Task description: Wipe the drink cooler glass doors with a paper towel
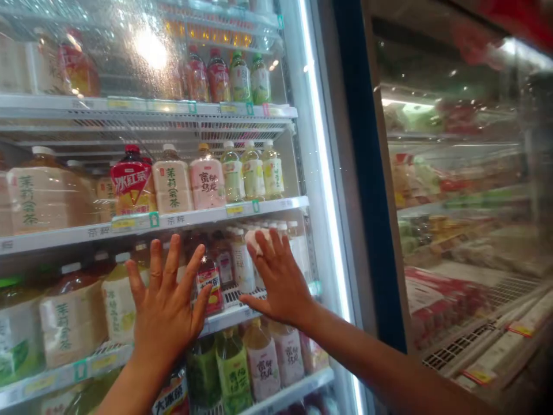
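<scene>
My left hand [167,305] is spread wide, fingers pointing up, in front of the glass of a drinks fridge. My right hand [279,282] is also flattened out with its thumb apart, further right on the glass. A pale pinkish patch shows behind the right fingers; I cannot tell whether it is a cloth or something inside the fridge. Whether the palms touch the glass is hidden. Between the hands, behind the glass, stands a dark bottle with a red label [210,285]. A large pale-labelled bottle [120,305] is left of my left hand.
Fridge shelves [207,219] hold rows of bottled tea, among them a red-labelled bottle [133,178] and a pink-labelled bottle [207,178]. A bright light strip [322,144] runs along the right side, next to a dark blue frame [367,173]. Further right stands a blurred cabinet with packaged food [444,294].
</scene>
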A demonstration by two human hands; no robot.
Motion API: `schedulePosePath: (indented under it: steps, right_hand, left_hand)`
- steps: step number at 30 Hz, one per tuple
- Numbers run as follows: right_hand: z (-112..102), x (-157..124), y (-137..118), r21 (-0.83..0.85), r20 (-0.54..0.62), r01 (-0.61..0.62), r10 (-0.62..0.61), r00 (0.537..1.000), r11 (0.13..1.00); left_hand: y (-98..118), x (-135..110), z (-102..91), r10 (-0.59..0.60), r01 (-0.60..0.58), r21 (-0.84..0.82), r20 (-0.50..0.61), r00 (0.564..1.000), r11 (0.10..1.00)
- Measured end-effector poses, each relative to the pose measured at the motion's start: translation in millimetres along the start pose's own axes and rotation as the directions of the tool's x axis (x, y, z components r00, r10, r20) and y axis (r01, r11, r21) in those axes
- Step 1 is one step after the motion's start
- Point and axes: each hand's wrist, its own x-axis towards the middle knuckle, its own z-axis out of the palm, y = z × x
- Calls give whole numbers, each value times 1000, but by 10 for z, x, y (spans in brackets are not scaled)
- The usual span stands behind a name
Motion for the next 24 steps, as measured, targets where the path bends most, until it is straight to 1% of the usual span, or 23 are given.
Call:
schedulePosePath:
  steps: [1, 3, 6, 7, 8, 9, 11, 13, 14, 15, 16, 17, 20, 21, 22, 23, 24]
  right_hand:
    - [3, -55, -11, -1, 11, 28, -28, 1000, 1000]
    - [-19, 13, 90, -10, 4, 20, -20, 1000, 1000]
    - [-81, 284, 344, 4, -74, -113, 113, 991, 994]
    - [-92, 312, 376, 20, -96, -163, 164, 982, 986]
    - [-90, 271, 359, 34, -104, -205, 208, 973, 978]
    - [-75, 158, 291, 43, -98, -240, 243, 965, 970]
    - [-7, -243, 53, 40, -73, -289, 291, 954, 957]
    - [77, -699, -191, 18, -49, -307, 308, 950, 951]
    - [107, -870, -264, 9, -38, -309, 310, 950, 951]
    - [121, -972, -287, 5, -31, -312, 312, 949, 950]
    - [115, -1000, -258, 5, -27, -316, 316, 949, 949]
    - [89, -959, -184, 11, -26, -320, 320, 947, 947]
    - [-31, -671, 117, 48, -51, -335, 337, 940, 941]
    - [-52, -621, 168, 59, -55, -340, 343, 938, 939]
    - [-53, -635, 164, 69, -51, -350, 354, 934, 934]
    - [-31, -721, 98, 76, -36, -367, 370, 928, 927]
    - [9, -873, -25, 79, -18, -383, 386, 922, 920]
  left_hand:
    - [39, 24, 24, 9, -9, 3, 3, 1000, 1000]
    - [100, 87, 65, 19, -19, 9, 4, 1000, 1000]
    - [166, 117, 94, -3, 3, 22, -6, 1000, 1000]
    - [191, 84, 93, -18, 18, 27, -6, 1000, 999]
    - [220, 25, 86, -39, 39, 33, -6, 999, 999]
    - [254, -56, 74, -60, 60, 41, -4, 998, 997]
    - [333, -270, 41, -90, 89, 55, 8, 996, 995]
    - [412, -508, 12, -98, 96, 62, 25, 995, 993]
    - [445, -621, 3, -108, 105, 62, 31, 994, 992]
    - [474, -723, 0, -123, 120, 62, 36, 992, 991]
    - [498, -813, 1, -144, 141, 61, 42, 989, 988]
    - [518, -890, 6, -166, 162, 58, 52, 985, 985]
    - [566, -1048, 29, -219, 215, 52, 99, 971, 975]
    - [583, -1086, 34, -236, 232, 53, 111, 965, 971]
    - [601, -1119, 36, -259, 254, 55, 116, 959, 966]
    - [620, -1151, 36, -279, 274, 57, 122, 952, 960]
    - [639, -1184, 32, -296, 291, 57, 130, 946, 955]
